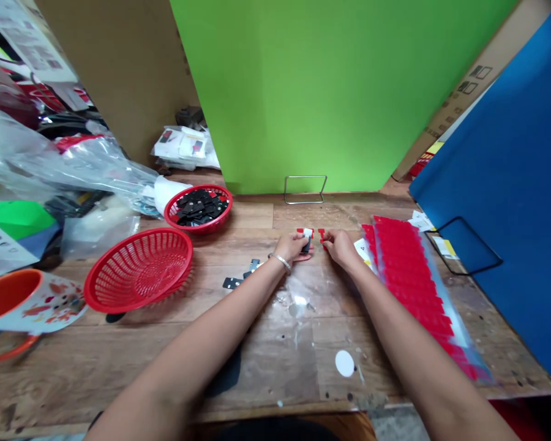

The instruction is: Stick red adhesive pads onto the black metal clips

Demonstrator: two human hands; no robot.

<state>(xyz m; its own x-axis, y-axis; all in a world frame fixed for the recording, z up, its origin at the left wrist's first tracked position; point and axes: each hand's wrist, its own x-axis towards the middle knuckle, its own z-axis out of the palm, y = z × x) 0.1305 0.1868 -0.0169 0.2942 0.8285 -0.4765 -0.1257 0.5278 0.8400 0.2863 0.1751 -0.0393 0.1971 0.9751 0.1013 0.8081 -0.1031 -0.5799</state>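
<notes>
In the middle of the wooden table, my left hand (292,246) is closed on a small black piece (306,243) with a white part and a red strip at its top. Just to the right, my right hand (340,246) pinches a small red piece (322,234) with narrow ends. A short gap separates the two hands. Several flat black pieces (232,283) lie on the table left of my left wrist, partly behind the forearm. Beside my right forearm lie long rows of red pieces (406,269) on clear plastic.
At the left stand a red basket (142,300) with nothing visible inside, a smaller red basket (198,228) of black pieces, and an orange-and-white mug (50,303). Green (312,92) and blue (500,202) panels rise behind and at right. Wire stands (305,177) lean there.
</notes>
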